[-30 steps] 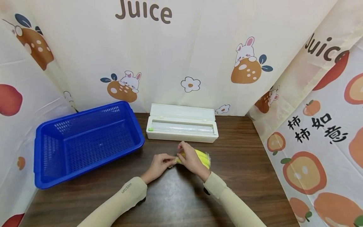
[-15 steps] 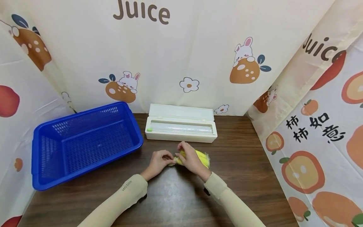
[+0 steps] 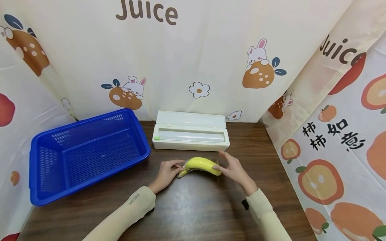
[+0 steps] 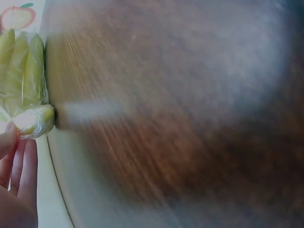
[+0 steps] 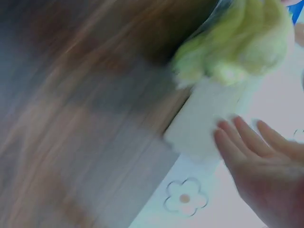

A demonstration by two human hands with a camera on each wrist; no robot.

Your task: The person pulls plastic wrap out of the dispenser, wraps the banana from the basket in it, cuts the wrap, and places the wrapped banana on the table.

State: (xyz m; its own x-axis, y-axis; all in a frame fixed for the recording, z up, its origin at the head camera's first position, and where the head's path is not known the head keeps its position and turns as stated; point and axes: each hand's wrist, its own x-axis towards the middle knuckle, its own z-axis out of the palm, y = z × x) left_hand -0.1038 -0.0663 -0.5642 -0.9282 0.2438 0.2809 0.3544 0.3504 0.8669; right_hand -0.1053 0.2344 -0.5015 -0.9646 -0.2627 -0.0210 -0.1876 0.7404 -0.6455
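A bunch of yellow bananas in clear cling film lies on the table between my hands in the head view. My left hand pinches the wrapped stem end on the left. In the left wrist view, thumb and fingertips meet at the film-covered stems, with several bananas rising above them. Over at the other tip, my right hand is spread, its thumb overlapping the banana in the head view. The right wrist view shows that hand's fingers extended and apart from the bananas, which are blurred there.
Just behind the bananas stands a white cling film box, lid raised, roll inside. A blue plastic basket sits at the left on the brown wooden table. Printed curtains close in the back and sides.
My right hand has moved off the top of the bananas to their right end, and the bunch now shows fully as one curved side. The left hand stays at the stem end.
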